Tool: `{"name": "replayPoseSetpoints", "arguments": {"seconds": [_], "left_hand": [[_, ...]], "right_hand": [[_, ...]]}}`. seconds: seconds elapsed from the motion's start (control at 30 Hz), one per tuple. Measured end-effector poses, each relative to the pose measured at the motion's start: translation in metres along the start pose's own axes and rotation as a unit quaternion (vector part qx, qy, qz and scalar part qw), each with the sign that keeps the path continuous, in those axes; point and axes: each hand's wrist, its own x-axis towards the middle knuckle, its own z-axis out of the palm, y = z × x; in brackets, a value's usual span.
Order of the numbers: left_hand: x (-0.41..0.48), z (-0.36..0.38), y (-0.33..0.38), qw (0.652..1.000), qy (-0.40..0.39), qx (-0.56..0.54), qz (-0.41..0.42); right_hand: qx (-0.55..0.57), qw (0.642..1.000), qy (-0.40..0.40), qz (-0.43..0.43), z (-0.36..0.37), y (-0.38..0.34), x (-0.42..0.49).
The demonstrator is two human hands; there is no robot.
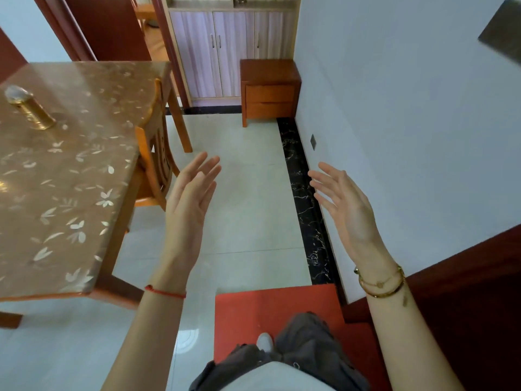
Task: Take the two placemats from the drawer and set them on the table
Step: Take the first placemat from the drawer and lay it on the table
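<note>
A small orange-brown nightstand [269, 91] with two drawers stands against the far wall, both drawers closed. No placemats are in sight. The table [64, 176], covered by a gold leaf-patterned cloth, fills the left side. My left hand [191, 198] and my right hand [341, 201] are raised in front of me over the floor, palms facing each other, fingers straight, holding nothing. Both are well short of the nightstand.
A gold cylindrical container [29, 110] stands on the table's far left. A wooden chair [156, 162] is tucked at the table's right edge. A white wall [408, 122] runs along the right. A red mat [267, 314] lies under my feet. Pale cabinets [231, 49] stand beyond the nightstand.
</note>
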Motion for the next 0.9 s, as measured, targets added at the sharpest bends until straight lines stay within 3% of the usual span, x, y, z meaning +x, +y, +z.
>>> {"name": "replayPoseSetpoints", "arguments": {"seconds": [0.5, 0.9], "left_hand": [[0.201, 0.001, -0.050, 0.999, 0.048, 0.019, -0.013], [0.377, 0.019, -0.073, 0.999, 0.035, 0.032, -0.017]], "right_hand": [[0.014, 0.999, -0.023, 0.023, 0.024, 0.022, 0.228], [0.000, 0.999, -0.039, 0.033, 0.044, 0.014, 0.410]]}}
